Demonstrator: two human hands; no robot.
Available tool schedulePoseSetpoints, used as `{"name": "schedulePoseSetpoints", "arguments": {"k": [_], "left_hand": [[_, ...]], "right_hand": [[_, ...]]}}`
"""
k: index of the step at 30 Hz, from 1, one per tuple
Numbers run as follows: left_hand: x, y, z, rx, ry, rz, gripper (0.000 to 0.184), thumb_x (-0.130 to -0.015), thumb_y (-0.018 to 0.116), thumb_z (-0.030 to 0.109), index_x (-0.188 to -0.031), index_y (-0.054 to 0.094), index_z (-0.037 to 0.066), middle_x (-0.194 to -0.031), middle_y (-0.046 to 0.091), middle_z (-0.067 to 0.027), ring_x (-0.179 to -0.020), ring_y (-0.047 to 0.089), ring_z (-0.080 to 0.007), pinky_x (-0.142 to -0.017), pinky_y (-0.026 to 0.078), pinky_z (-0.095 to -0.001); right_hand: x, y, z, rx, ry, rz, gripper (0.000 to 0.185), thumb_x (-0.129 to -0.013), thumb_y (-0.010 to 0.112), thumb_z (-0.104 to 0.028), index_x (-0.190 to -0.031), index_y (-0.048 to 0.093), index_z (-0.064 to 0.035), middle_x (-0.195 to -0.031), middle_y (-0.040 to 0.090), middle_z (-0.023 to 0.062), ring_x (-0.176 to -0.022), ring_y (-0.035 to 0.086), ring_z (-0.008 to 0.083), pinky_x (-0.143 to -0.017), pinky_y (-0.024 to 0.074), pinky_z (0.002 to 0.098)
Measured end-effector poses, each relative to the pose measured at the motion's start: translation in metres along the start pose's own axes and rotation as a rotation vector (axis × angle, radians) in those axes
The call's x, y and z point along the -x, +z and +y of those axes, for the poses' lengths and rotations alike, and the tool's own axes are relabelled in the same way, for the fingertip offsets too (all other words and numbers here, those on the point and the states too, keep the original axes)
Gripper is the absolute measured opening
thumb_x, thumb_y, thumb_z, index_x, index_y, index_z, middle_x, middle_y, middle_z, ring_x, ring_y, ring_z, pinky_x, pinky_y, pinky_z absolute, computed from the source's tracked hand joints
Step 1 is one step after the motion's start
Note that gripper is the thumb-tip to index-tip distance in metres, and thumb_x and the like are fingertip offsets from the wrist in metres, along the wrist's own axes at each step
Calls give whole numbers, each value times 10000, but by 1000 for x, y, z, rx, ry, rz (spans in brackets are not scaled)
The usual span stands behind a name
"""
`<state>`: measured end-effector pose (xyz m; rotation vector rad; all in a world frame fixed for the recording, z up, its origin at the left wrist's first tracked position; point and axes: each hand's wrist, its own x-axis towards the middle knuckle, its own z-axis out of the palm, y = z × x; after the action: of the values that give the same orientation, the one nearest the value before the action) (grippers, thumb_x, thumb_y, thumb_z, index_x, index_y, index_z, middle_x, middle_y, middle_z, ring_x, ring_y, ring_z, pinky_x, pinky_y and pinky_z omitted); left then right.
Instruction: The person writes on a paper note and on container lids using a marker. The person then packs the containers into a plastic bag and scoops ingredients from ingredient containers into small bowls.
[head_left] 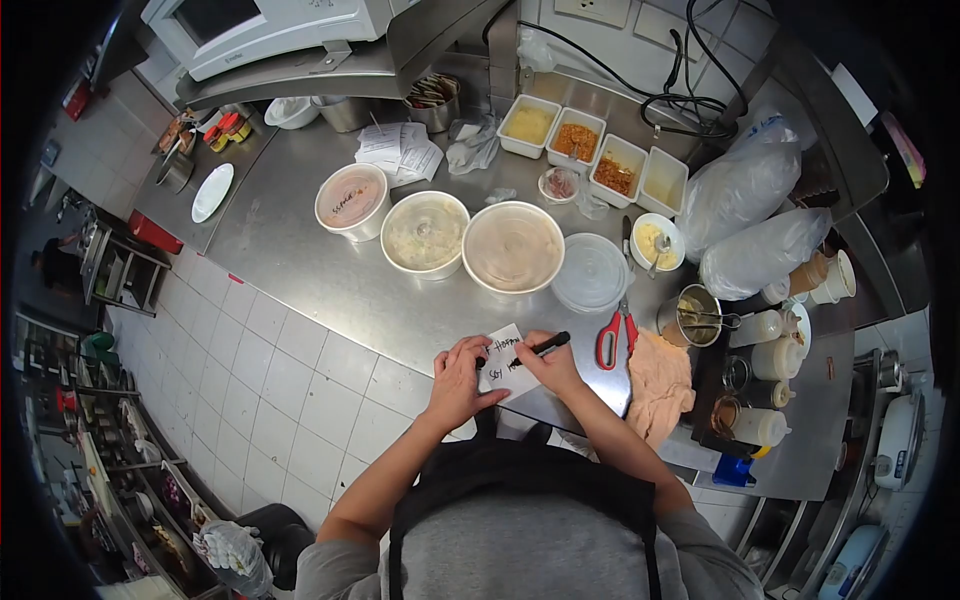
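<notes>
A small white paper [508, 378] with black handwriting lies at the front edge of the steel counter. My right hand [550, 366] is closed round a black marker [552, 343], its lower end at the paper. At the paper's left edge rests my left hand [462, 380], fingers curled, with a small black object, perhaps the marker's cap, at its fingertips. Behind the paper stand three lidded round tubs: a pinkish one with writing on its lid [352, 196], a pale one [425, 232] and a larger one [513, 248]. Beside them is a clear lid [591, 272].
Red-handled scissors [608, 340] and an orange cloth [660, 385] lie to the right, near a metal pot [690, 314] and squeeze bottles [777, 358]. Food trays [618, 170] line the back. Plastic bags [745, 195] stand back right; a white plate [212, 193] is at left.
</notes>
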<state>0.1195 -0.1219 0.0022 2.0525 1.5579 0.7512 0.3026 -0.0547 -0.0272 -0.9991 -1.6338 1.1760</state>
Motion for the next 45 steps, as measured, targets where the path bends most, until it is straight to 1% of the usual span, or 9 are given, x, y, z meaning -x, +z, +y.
{"name": "schedulePoseSetpoints", "arguments": {"k": [17, 23, 26, 29, 30, 33, 37, 38, 45], "left_hand": [[0, -1, 0, 1, -7, -4, 673, -602, 809, 292, -1080, 375, 102, -1267, 430, -45, -1196, 391, -245, -934, 251, -425], [-1, -1, 1, -37, 8, 4, 702, -582, 822, 296, -1068, 359, 92, -1255, 440, -58, -1175, 407, -248, -916, 262, -414], [-1, 1, 0, -52, 15, 10, 725, -567, 830, 297, -1066, 348, 87, -1251, 443, -58, -1160, 417, -247, -908, 267, -410], [-1, -3, 2, -20, -18, -37, 720, -581, 827, 300, -1073, 346, 88, -1250, 439, -69, -1154, 420, -249, -919, 261, -413], [-1, -5, 3, -4, -33, -58, 717, -588, 825, 300, -1076, 345, 88, -1249, 437, -75, -1150, 421, -251, -924, 258, -414], [0, -7, -4, 170, -25, -10, 653, -643, 791, 329, -1088, 376, 92, -1250, 418, -97, -1161, 400, -266, -940, 242, -434], [-3, -15, -1, 102, 37, 16, 636, -672, 770, 362, -1097, 381, 92, -1245, 401, -126, -1147, 402, -282, -942, 236, -448], [-5, -17, 1, 95, 38, 1, 634, -676, 765, 370, -1098, 382, 92, -1242, 400, -127, -1147, 401, -283, -942, 235, -449], [-14, -30, 15, 85, 109, -35, 627, -690, 763, 356, -1116, 393, 81, -1105, 440, -90, -1013, 437, -253, -910, 244, -434]], "right_hand": [[-4, 5, -16, 76, -43, -39, 224, -773, 623, -70, -597, 507, 7, -527, 510, 100, -452, 451, 173, -455, 358, 318], [-2, 3, -4, 63, -44, -48, 207, -751, 616, -67, -595, 504, 11, -490, 438, 95, -442, 396, 149, -436, 326, 331], [0, 3, 8, 15, -44, -42, 218, -782, 625, -92, -608, 525, -8, -489, 442, 45, -455, 411, 112, -434, 323, 300], [-6, -10, 0, -444, 382, 107, 145, -846, 612, -93, -716, 584, -33, -598, 537, 16, -512, 482, 86, -448, 359, 234], [-8, -15, -5, -585, 405, 110, 117, -872, 616, -152, -856, 580, -41, -641, 524, -22, -534, 497, 67, -472, 380, 208], [-5, -19, -21, -602, 333, 26, 144, -884, 599, -135, -965, 571, -19, -707, 556, 13, -592, 535, 78, -518, 432, 209], [5, -22, -48, -864, 356, -150, 313, -948, 495, -251, -1119, 532, 8, -893, 644, 148, -714, 610, 184, -649, 488, 292], [6, -22, -49, -875, 313, -213, 411, -961, 441, -342, -1111, 550, 25, -897, 643, 166, -766, 621, 200, -672, 486, 307], [-2, -20, -77, -735, 387, -219, 397, -964, 442, -310, -1021, 604, 47, -831, 644, 119, -728, 622, 147, -641, 486, 259]]}}
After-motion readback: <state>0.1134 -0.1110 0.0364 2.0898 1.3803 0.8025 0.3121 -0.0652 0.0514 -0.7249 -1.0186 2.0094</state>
